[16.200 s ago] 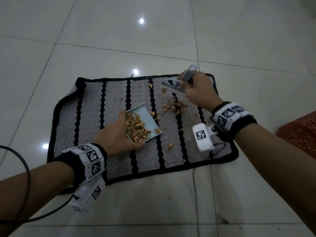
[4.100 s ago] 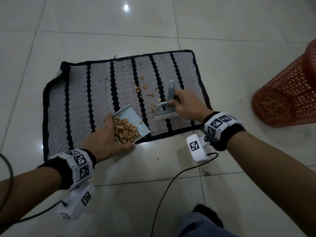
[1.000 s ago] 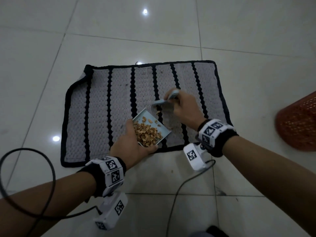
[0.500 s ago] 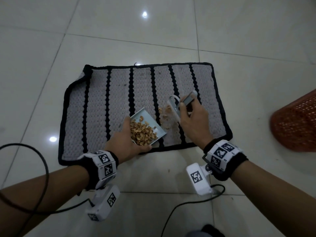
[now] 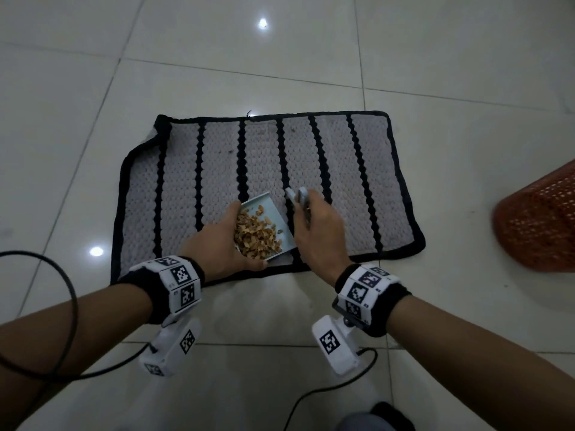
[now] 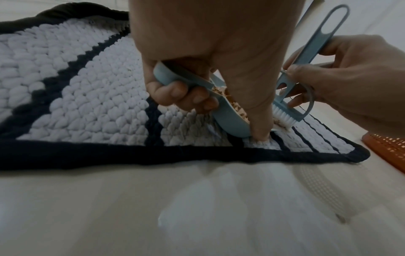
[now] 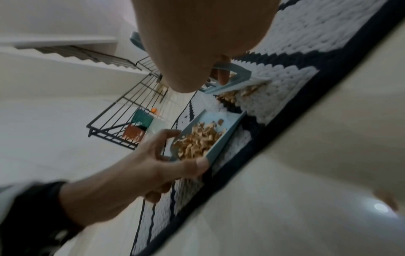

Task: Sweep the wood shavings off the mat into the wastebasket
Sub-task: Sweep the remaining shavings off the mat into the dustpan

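Observation:
A grey mat with black stripes lies on the tiled floor. My left hand grips a light blue dustpan resting near the mat's front edge, heaped with wood shavings. Just right of the pan, my right hand grips a small blue brush. Its white bristles press on the mat by the pan's rim. A small pile of shavings lies in front of the brush. The orange mesh wastebasket stands on the floor to the right, off the mat.
Black cables trail over the tiles near my arms. A black wire rack holding coloured boxes and a staircase stand beyond the mat's far side. Bare floor tiles separate the mat from the wastebasket.
My right hand lifted the brush off the pan's far edge, swung it right and set it down beside the pan's right rim. The left hand and dustpan stayed in place.

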The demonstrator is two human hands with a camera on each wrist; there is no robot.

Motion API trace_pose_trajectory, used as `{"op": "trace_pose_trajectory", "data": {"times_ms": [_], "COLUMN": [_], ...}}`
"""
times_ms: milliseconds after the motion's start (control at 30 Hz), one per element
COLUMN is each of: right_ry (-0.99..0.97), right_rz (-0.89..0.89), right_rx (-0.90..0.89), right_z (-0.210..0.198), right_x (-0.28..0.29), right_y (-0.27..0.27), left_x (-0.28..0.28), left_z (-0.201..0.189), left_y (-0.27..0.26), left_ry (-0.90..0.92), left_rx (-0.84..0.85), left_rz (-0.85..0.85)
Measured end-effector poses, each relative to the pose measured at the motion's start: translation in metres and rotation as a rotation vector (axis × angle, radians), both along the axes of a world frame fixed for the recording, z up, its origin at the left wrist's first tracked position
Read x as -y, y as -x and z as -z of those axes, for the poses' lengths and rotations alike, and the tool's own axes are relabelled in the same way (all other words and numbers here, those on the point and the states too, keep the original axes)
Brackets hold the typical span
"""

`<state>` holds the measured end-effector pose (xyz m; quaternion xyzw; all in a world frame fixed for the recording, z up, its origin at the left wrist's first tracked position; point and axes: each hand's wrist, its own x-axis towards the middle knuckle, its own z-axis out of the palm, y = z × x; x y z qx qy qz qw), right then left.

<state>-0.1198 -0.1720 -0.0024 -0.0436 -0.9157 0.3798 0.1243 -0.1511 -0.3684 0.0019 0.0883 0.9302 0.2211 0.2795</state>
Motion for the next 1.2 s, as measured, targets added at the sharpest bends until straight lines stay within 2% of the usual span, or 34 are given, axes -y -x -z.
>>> {"op": "trace_pose_trajectory", "data": {"times_ms": [233,400,567,700,867,1000,1200], "right_ry": [0.061,0.092,0.127,0.166,0.239,0.130,0.015], "right_rz": [-0.117,-0.124,-0.069,-0.009,0.163,0.166,0.056], "right_rx": [0.006,-0.040,-0.013,-0.063,0.002,-0.073,0.000], "right_z": [-0.007,-0.014,-0.015,-0.023,-0.018,-0.011,-0.008], "right_x": [0.031,0.025,0.005,-0.008,-0.035,-0.054,-0.037], "right_y": [-0.018,-0.025,-0.028,-0.026,-0.007,0.014,0.030], "left_x": [0.000,0.001,0.002,0.000,0.000,0.000,-0.003], "left_z": [0.001,0.002,0.003,-0.001,0.000,0.003,0.002], "left_y": [0.000,-0.006,-0.013,-0.015,-0.015,-0.017,-0.019], "left_ry": [-0.027,-0.044,-0.065,-0.054,-0.044,-0.033,0.014], "left_rx": [-0.024,-0.052,-0.057,-0.054,-0.028,-0.029,-0.039], "left_rz": [0.014,-0.009,-0.037,-0.036,-0.008,0.005,-0.001]}}
